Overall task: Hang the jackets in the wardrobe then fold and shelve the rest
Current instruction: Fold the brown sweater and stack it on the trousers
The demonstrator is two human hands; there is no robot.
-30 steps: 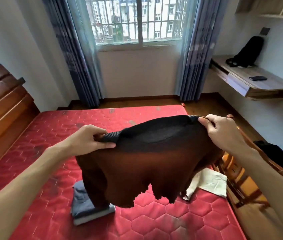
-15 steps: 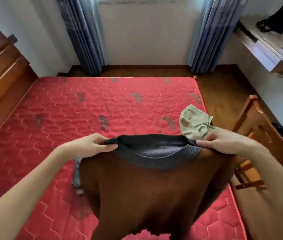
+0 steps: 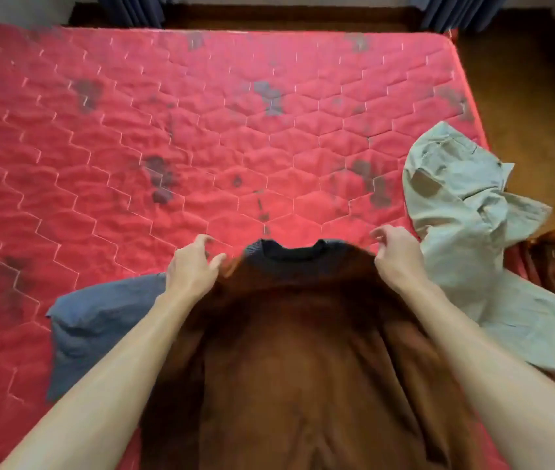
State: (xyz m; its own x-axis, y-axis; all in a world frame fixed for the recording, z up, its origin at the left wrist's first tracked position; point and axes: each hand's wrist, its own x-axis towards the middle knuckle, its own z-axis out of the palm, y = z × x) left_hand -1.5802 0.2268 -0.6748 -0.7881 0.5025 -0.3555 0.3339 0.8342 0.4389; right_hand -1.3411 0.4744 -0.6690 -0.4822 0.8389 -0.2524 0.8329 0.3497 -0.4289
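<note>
The brown sweater (image 3: pixel 303 361) lies spread on the red mattress (image 3: pixel 167 147), dark collar (image 3: pixel 289 256) pointing away from the person, laid flat probably so it can be folded. The left hand (image 3: pixel 194 266) and right hand (image 3: pixel 394 256) hover at its shoulders, fingers loosely apart, gripping nothing. A folded blue garment (image 3: pixel 99 320) lies partly under its left side; a crumpled beige garment (image 3: pixel 459 205) waits just right.
</note>
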